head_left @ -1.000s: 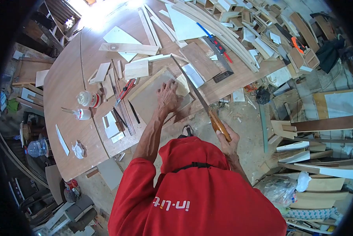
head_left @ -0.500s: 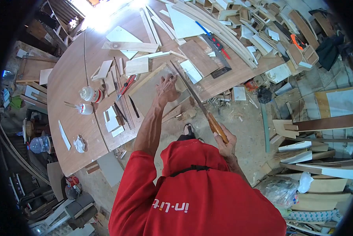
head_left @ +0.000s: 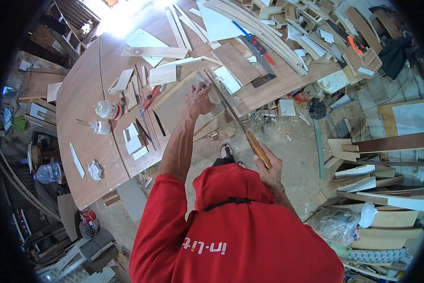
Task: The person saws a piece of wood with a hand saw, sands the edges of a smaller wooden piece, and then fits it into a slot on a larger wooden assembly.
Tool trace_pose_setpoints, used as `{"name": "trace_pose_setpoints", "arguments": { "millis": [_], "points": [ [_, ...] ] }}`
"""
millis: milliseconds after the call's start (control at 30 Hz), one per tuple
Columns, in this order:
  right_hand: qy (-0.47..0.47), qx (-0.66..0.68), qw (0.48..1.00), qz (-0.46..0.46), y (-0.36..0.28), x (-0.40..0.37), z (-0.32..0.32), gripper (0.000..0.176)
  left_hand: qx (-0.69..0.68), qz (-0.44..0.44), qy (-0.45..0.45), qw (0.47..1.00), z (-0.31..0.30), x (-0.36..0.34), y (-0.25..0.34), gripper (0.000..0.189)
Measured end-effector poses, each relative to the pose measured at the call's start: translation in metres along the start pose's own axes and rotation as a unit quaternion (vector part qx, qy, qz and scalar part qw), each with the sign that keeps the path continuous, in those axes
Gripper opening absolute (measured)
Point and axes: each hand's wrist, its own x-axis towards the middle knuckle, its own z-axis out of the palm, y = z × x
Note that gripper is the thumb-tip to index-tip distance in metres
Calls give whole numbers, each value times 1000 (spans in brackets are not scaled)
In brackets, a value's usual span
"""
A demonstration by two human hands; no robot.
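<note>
My left hand (head_left: pixel 199 99) lies with spread fingers on a flat board (head_left: pixel 175 104) near the table's front edge. In my right hand (head_left: pixel 271 169) is the wooden handle of a handsaw (head_left: pixel 257 149), gripped below the edge. Its long narrow blade slants up and left over the board's right side, close beside my left fingers. Left of the board are a red-handled tool (head_left: pixel 151 95) and a slim black tool (head_left: pixel 159 123). A white-faced offcut (head_left: pixel 227 80) sits just right of the blade tip.
The large wooden table (head_left: pixel 82 141) carries a white jar (head_left: pixel 107 110), a brush pot (head_left: pixel 101 127), a blue-and-red tool (head_left: pixel 254 43) and a dark square (head_left: pixel 264 79). Curved strips (head_left: pixel 259 33) and wood scraps crowd the far right. Offcuts and a green strip (head_left: pixel 319 148) lie on the floor.
The view has shifted slightly. The saw and my right hand sit a little higher and further left; my left hand stays on the board.
</note>
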Motion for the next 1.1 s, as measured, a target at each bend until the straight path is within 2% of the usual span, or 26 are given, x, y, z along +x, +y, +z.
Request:
{"name": "trace_pose_setpoints", "arguments": {
  "millis": [167, 233, 433, 533, 567, 633, 833, 933, 1100],
  "points": [
    [-3, -23, 1000, -1, -2, -5, -3, 40, 7, -1, -8, 1000, 0, 4, 1, 94],
    [7, -40, 998, -46, 1, -5, -4, 43, 9, -5, -13, 1000, -2, 2, 2, 94],
    [-6, -85, 994, -62, -10, 0, -4, 43, 3, -4, -8, 1000, -1, 1, 3, 93],
    [-15, -58, 998, -4, -11, 0, -4, 42, -4, -3, 0, 1000, 2, 3, 1, 94],
    [-17, -58, 998, -5, -9, 0, -5, 42, 2, 0, 4, 1000, 4, 6, -1, 94],
    [-5, -64, 996, -65, -6, -3, -7, 42, 6, 2, 8, 1000, 5, 4, 0, 94],
    [-14, -50, 998, -34, -7, 3, -4, 43, -7, 1, -4, 1000, 0, 2, 2, 93],
    [-7, -63, 995, -74, 2, -5, -9, 44, 0, -7, -6, 1000, 0, 2, 4, 92],
    [-6, -71, 995, -76, -1, 11, -1, 43, 2, -2, 1, 1000, 6, 6, -1, 92]
  ]
}}
